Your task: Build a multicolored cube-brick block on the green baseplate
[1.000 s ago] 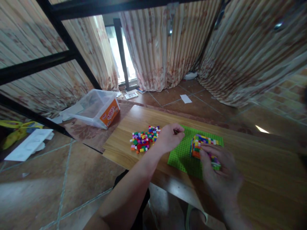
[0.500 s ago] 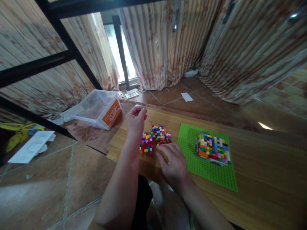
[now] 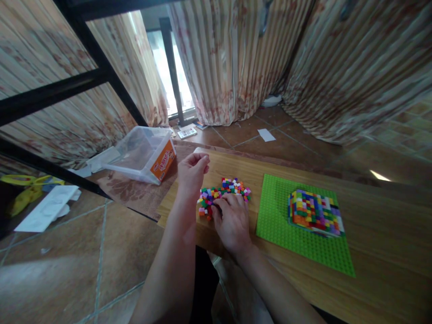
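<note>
Far L: white board (image 3: 45,210) on floor tiles (image 3: 128,245), then see-thru tub (image 3: 137,173) w/ orange label (image 3: 163,161), on rug (image 3: 123,193) past the table's (image 3: 381,234) L end; prob. down there since it's bulky for a narrow top.

L hand (image 3: 193,168): up over table's L end, nr the pile (image 3: 206,197) but off it. Fingers curled in, thumb against them; can't tell if anything's inside. Prob. held aside so it doesn't block the other hand.

Pile: loose bricks, mixed cols., spread low on the wood; prob. so single pcs. show & can be got at.

R hand (image 3: 232,220): palm down on pile's near side, fingers bent, thumb & index a bit apart, tips at the bricks. Can't tell if it has one; hand hides it. Bent fingers prob. suit small pcs.

R of that: green plate (image 3: 272,198), flat on table, strip of wood btwn it & pile. Build (image 3: 313,211), a multicol. brick block, sits on plate's R part, no hand touching; plate prob. steadies it.
</note>
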{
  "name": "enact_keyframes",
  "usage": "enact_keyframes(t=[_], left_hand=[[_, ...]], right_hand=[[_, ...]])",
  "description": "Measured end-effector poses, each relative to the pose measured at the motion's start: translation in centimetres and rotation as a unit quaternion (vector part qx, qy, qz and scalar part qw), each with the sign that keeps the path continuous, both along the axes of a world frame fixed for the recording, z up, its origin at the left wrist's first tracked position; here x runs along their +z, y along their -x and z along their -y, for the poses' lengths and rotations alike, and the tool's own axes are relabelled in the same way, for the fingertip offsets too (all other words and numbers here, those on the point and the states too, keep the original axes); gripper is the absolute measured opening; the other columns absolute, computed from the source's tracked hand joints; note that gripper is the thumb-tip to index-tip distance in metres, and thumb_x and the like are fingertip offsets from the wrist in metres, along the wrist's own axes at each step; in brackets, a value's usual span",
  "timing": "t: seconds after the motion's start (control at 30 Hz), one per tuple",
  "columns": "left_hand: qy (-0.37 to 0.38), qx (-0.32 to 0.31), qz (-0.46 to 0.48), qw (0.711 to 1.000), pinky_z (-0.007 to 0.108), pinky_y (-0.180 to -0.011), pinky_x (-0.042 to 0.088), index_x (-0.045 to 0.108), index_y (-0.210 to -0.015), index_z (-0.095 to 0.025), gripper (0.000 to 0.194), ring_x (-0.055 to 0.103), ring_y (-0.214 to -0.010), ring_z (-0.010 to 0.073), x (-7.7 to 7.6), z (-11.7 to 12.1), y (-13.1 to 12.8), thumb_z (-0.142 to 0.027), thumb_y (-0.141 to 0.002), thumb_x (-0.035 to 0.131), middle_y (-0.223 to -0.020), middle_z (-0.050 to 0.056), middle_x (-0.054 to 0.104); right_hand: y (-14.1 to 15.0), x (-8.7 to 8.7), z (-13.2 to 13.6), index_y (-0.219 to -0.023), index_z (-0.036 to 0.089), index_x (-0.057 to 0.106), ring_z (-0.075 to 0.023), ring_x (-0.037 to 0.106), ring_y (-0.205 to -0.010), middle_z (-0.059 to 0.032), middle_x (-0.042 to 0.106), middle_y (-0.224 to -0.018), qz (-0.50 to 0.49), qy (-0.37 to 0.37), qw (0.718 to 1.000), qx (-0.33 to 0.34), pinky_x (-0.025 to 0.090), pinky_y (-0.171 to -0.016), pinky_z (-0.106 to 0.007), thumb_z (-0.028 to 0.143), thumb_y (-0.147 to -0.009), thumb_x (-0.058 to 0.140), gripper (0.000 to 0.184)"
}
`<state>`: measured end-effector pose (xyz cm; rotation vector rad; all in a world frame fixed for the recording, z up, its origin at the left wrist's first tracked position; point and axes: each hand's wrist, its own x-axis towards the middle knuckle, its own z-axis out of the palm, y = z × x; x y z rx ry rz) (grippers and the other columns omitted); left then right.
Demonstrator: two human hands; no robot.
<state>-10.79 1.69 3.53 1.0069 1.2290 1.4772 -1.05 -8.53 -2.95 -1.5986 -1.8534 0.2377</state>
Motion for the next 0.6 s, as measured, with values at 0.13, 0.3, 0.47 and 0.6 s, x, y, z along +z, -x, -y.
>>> enact_keyframes(t=[0.13, 0.3, 0.47, 0.6], left_hand=[[0.015, -0.066, -0.054, 0.996, 0.018, -0.054, 0.038, 0.065, -0.07, -0.015, 0.015, 0.047, -0.054, 0.0053, -0.3, 0.2, 0.0, -0.028, -0.07, 0.072, -0.061, -0.004, 0.057], [0.027, -0.276, -0.148, 0.949, 0.02, -0.052, 0.036, 0.067, -0.069, -0.014, 0.027, 0.047, -0.055, 0.0077, -0.2, 1.1, -0.6, -0.04, -0.078, 0.068, -0.062, -0.002, 0.057], [0.042, -0.415, -0.162, 0.894, 0.02, -0.053, 0.037, 0.071, -0.076, -0.013, 0.025, 0.049, -0.057, 0.0088, -0.2, 1.7, -1.7, -0.038, -0.08, 0.066, -0.065, 0.0, 0.06], [0.053, -0.444, -0.126, 0.886, 0.021, -0.061, 0.044, 0.071, -0.084, -0.013, 0.02, 0.056, -0.064, 0.0098, -0.1, 2.0, -2.7, -0.032, -0.076, 0.07, -0.072, 0.002, 0.066]], right_hand=[[-0.8, 0.1, -0.1, -0.092, 0.021, 0.068, -0.0245, 0.056, -0.095, -0.0078, 0.068, -0.097, -0.042, -0.014, 0.999, 0.005, 0.043, -0.088, -0.042, 0.023, -0.093, 0.054, 0.015], [-3.1, 1.3, -0.2, -0.095, 0.02, 0.066, -0.0212, 0.064, -0.09, -0.0067, 0.07, -0.096, -0.125, -0.046, 0.99, -0.048, 0.048, -0.082, -0.036, 0.027, -0.096, 0.049, 0.018], [-5.3, 2.6, 0.0, -0.095, 0.02, 0.067, -0.0179, 0.066, -0.082, -0.0052, 0.071, -0.09, -0.19, -0.059, 0.976, -0.088, 0.05, -0.077, -0.032, 0.027, -0.094, 0.051, 0.017], [-6.7, 3.0, 0.3, -0.095, 0.02, 0.068, -0.0176, 0.067, -0.083, -0.0054, 0.073, -0.092, -0.286, -0.039, 0.953, -0.094, 0.052, -0.078, -0.032, 0.03, -0.091, 0.055, 0.017]])
